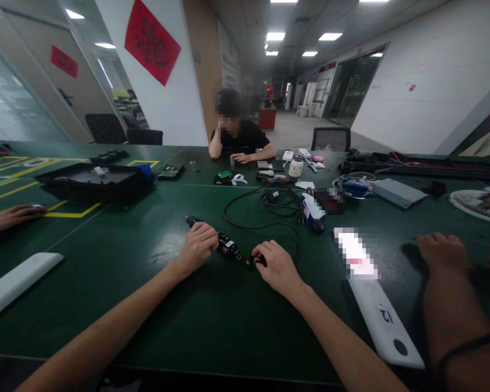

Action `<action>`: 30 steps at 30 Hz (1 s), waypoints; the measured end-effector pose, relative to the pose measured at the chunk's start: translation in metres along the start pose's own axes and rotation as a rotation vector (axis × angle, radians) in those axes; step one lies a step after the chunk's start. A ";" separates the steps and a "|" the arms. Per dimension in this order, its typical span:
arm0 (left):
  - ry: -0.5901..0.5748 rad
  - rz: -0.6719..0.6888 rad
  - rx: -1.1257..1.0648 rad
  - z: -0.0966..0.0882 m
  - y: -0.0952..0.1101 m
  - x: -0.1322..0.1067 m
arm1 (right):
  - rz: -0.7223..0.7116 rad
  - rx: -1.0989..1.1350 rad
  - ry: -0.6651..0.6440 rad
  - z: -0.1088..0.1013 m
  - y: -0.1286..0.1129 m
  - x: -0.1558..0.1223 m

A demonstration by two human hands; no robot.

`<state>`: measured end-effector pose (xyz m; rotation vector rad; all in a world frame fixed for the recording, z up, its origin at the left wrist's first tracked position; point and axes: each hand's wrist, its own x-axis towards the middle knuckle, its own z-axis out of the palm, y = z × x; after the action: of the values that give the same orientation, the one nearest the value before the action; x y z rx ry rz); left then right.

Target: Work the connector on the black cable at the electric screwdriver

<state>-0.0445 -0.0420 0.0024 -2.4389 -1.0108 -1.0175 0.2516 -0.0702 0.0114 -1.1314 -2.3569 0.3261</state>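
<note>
My left hand [198, 245] is closed around a black rod-shaped tool [224, 245] that lies on the dark green table [147, 283]; the tool's tip sticks out to the left of my fist. My right hand [275, 264] pinches the tool's other end, where a black cable [265, 218] joins it. The cable loops away across the table behind my hands.
A long white panel [375, 305] lies at the right, another white strip [12, 280] at the left. Other people's hands rest at far left [12, 215] and at right [443, 253]. A seated person [239, 139] faces me across the table. A black tray [93, 182] and small gadgets lie beyond.
</note>
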 end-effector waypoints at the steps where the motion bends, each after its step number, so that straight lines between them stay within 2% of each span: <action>1: 0.001 -0.006 0.006 0.001 -0.002 -0.001 | -0.006 0.003 -0.003 -0.002 -0.002 -0.001; 7: -0.076 0.068 -0.028 0.009 0.004 0.000 | -0.019 -0.001 -0.019 -0.013 -0.009 -0.004; 12: -0.151 0.111 -0.067 0.010 0.009 0.001 | -0.027 -0.020 -0.040 -0.014 -0.007 -0.004; 19: -0.200 0.060 -0.124 -0.003 0.014 0.006 | -0.038 -0.037 -0.053 -0.013 -0.005 -0.006; 22: -0.278 0.076 -0.148 -0.008 0.014 0.014 | -0.048 -0.026 -0.045 -0.014 -0.003 -0.004; 26: -0.454 0.153 -0.087 -0.008 0.012 0.022 | -0.077 0.006 -0.028 -0.015 -0.001 -0.002; 28: -0.481 0.155 -0.025 -0.003 0.015 0.024 | -0.089 0.037 -0.018 -0.014 0.000 -0.001; 30: -0.458 0.118 0.050 0.003 0.020 0.024 | -0.082 0.060 -0.009 -0.012 -0.001 -0.001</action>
<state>-0.0168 -0.0426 0.0173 -2.7135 -0.9901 -0.3940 0.2581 -0.0713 0.0214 -1.0052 -2.3773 0.3706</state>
